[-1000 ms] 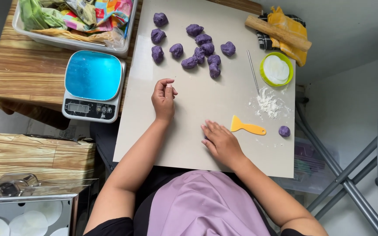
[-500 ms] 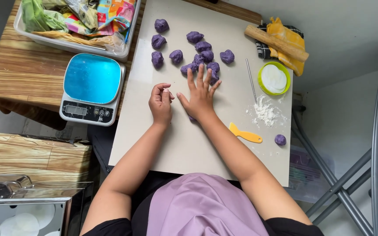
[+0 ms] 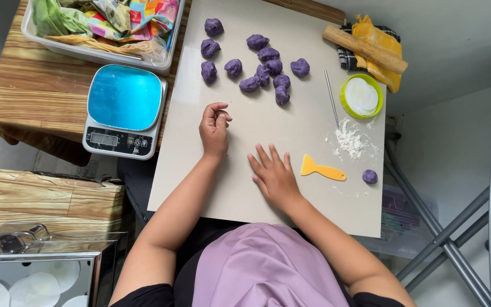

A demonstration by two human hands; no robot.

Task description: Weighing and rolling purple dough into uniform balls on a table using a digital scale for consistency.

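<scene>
My left hand (image 3: 214,128) rests on the pale work board (image 3: 191,182) with its fingers curled in against the thumb; nothing shows in it. My right hand (image 3: 274,176) lies flat on the board nearer to me, fingers spread; whether anything sits under the palm is hidden. Several purple dough pieces (image 3: 262,65) lie scattered at the board's far side, beyond both hands. Just right of my right hand lies a yellow scraper (image 3: 322,169). Farther right sits a single small purple dough ball (image 3: 370,176).
A blue-topped kitchen scale (image 3: 123,111) stands left of the board. Behind it is a clear tray (image 3: 100,54) of packets. At right are a flour patch (image 3: 350,139), a thin metal rod (image 3: 331,98), a green-rimmed dish (image 3: 361,95), a wooden rolling pin (image 3: 365,48).
My right hand reached forward to the edge of the dough pile, then drew back toward me and now lies flat. My left hand stayed put with fingers curled.
</scene>
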